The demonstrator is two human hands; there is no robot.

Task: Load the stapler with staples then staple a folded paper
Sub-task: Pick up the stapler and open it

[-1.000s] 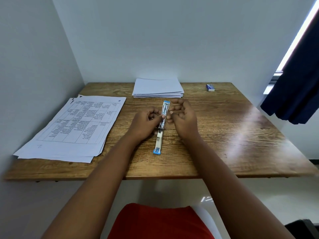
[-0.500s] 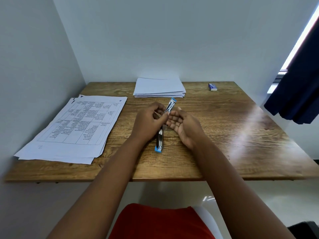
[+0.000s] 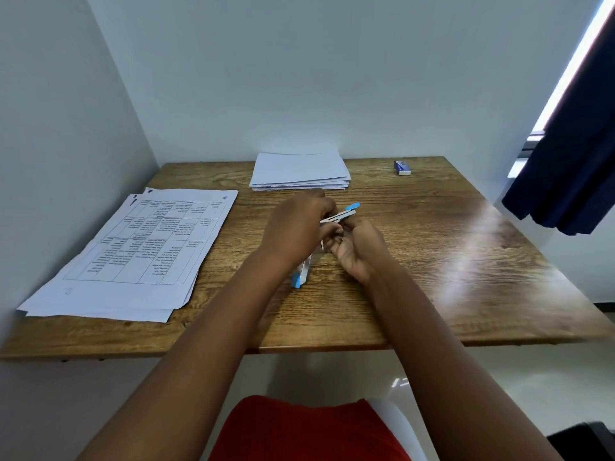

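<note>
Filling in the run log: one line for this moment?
step: loading | stapler: hinged open, base end on table | left hand: gripping it | right hand: cupped beside | papers: untouched

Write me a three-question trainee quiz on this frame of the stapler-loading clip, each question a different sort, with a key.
1. True or false: the stapler lies shut and flat on the table.
2. Which sits at the far right of the table? A) small blue box B) printed sheets C) plain paper stack
3. Fill in: the stapler's upper arm rises between the left hand and the ____ hand.

Key: 1 false, it is hinged open, its lower end on the table; 2 A; 3 right.
</note>
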